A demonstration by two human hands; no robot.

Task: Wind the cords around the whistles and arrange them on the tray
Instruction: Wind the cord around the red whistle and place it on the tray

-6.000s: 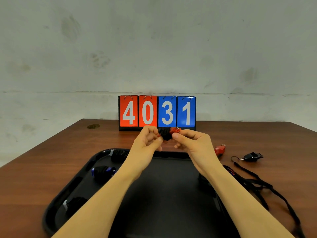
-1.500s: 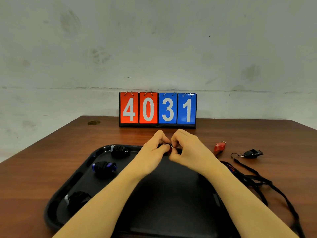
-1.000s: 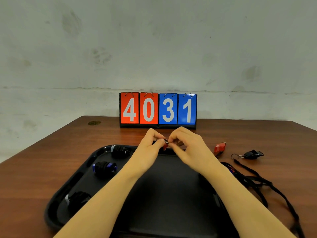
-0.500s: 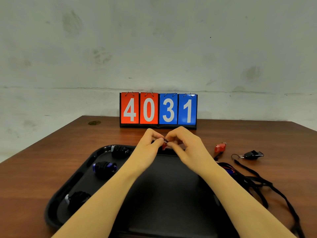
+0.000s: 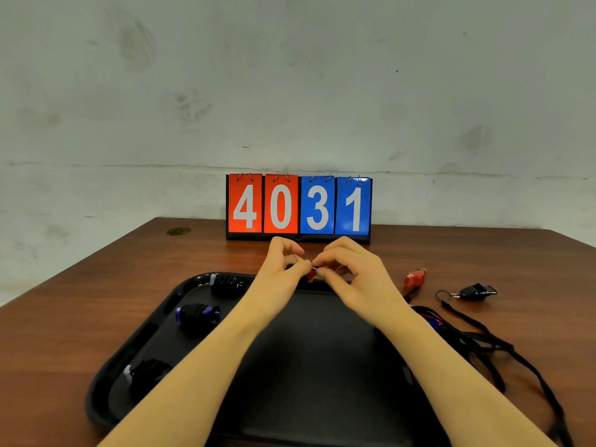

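Note:
My left hand (image 5: 280, 272) and my right hand (image 5: 354, 279) meet above the far rim of the black tray (image 5: 106, 379), both pinching a small red whistle (image 5: 311, 273) wound in black cord; most of it is hidden by my fingers. Three wound whistles lie along the tray's left side: one at the far corner (image 5: 227, 283), a blue one (image 5: 197, 314) and one near the front (image 5: 146, 375). On the table to the right lie a red whistle (image 5: 414, 278) and a black whistle (image 5: 477, 291) with loose black cords (image 5: 483, 343).
A flip scoreboard (image 5: 299, 206) reading 4031 stands at the table's far edge against a grey wall. The wooden table (image 5: 80, 301) surrounds the tray. The loose cords trail toward the front right corner.
Over six seconds both hands came down from in front of the scoreboard toward the tray's far rim with the red whistle. In the last second they barely moved, fingers working at the whistle.

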